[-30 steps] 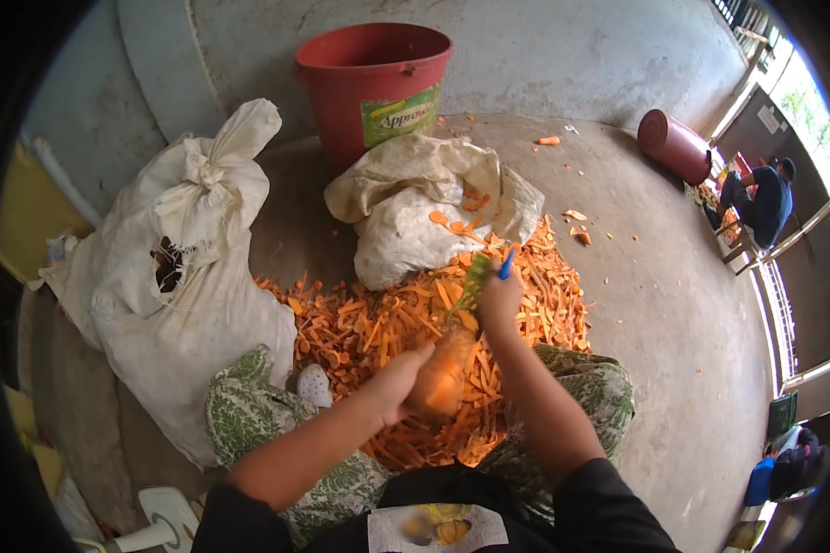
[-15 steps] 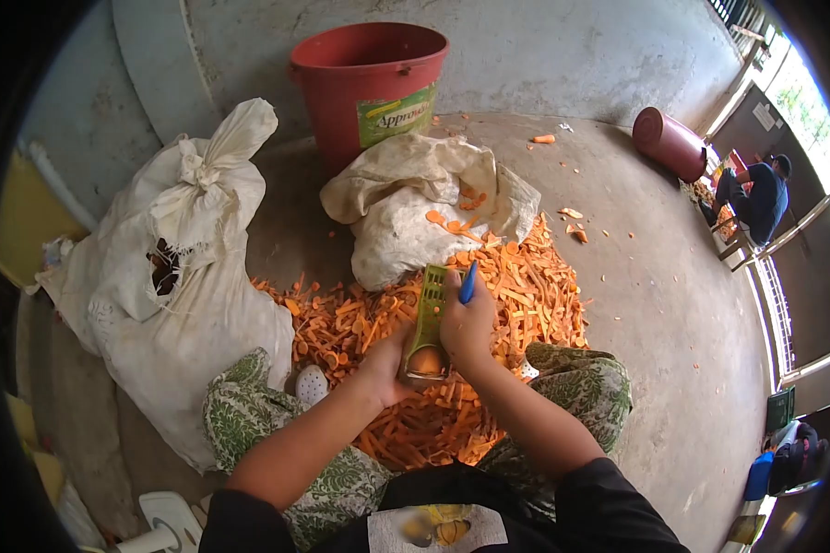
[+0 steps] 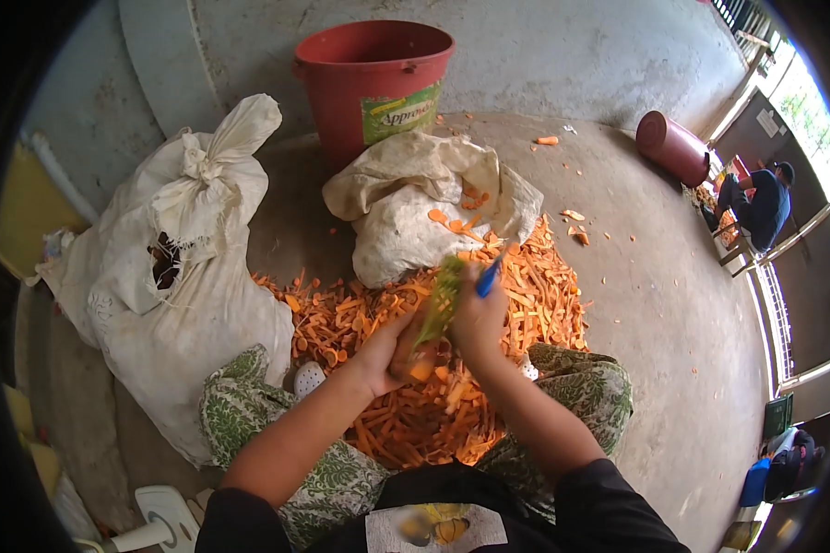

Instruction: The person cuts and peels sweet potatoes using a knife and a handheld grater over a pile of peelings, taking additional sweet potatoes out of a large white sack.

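The patterned trousers [image 3: 576, 396] lie nearest, a leg on either side of the pile of orange peelings [image 3: 424, 424]. Above the middle of the pile, the two hands are close together. The left hand [image 3: 375, 358] is wrapped around a carrot [image 3: 420, 370], whose blunt near end shows over the near half of the pile. The right hand [image 3: 481, 318] is clenched on a green slotted tool [image 3: 444, 300], blurred, which lies along the carrot; whether the two touch, I cannot tell. A blue piece [image 3: 488, 279] juts from the same fist, and how it relates to the green tool is unclear. At the pile's left edge is a white shoe [image 3: 309, 379] dotted with holes.

Left of the pile slumps a full, knotted white sack [image 3: 194, 341]. A limp sack [image 3: 392, 249] lies against the pile's far edge, with orange slices [image 3: 456, 222] on it. Directly beyond stands a red bucket [image 3: 337, 106] with a green label. Far off to the pile's right, a red barrel [image 3: 670, 146] lies tipped over, and past it sits another person [image 3: 769, 210] in dark clothes.
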Motion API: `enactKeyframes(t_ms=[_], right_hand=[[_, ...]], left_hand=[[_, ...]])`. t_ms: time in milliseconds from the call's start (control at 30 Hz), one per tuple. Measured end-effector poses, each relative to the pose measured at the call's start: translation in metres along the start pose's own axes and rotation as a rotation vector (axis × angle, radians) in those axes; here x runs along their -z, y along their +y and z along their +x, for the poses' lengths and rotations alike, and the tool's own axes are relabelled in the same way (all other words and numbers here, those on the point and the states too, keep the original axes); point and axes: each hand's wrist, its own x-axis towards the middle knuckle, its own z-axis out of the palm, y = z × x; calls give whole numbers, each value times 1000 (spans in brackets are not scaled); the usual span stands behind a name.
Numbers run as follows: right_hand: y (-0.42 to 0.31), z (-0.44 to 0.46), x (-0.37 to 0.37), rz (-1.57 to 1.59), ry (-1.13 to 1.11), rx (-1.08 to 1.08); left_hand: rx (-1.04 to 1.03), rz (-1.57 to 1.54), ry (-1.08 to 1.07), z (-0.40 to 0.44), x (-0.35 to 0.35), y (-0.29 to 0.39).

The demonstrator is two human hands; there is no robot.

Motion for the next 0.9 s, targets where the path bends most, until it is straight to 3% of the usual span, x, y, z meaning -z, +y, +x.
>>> enactKeyframes(t_ms=[67,167,233,267,300,400,500,567,633,667,733,767,867,900], right_hand=[[-12,-24,-6,-80,-34,113],[-13,-11,0,-267,-81,2],[13,17,1,-16,74,-46],[26,45,16,-271,127,-183],[44,64,26,-135,251,-160],[42,76,41,-19,366,-147],[-18,32,24,150,112,-181],[-19,2,6,58,-13,54],[-32,-25,-1,-127,-96,53],[-31,-25,0,-127,-93,51],[-25,-23,-1,-339,-31,233],[-13,-11,2,-382,-24,186],[-3,50,26,-103,172,5],[36,75,34,-40,315,87]], left_hand=[[-67,43,85,-1,-9,-3],[-51,141,124,6,-2,-9],[-56,238,120,1,-6,-12],[1,322,114,-11,-21,-14],[61,408,109,-19,-29,-15],[42,220,47,-23,-30,-12],[23,128,12,-10,-4,-1],[22,107,-4,-9,-8,-1],[-65,51,201,-10,-24,-6],[-62,53,200,-9,-23,-6],[-69,311,144,-9,-18,-8],[-67,306,146,-11,-17,-10],[-21,409,60,-15,-26,-13],[18,372,89,-18,-32,-16]])
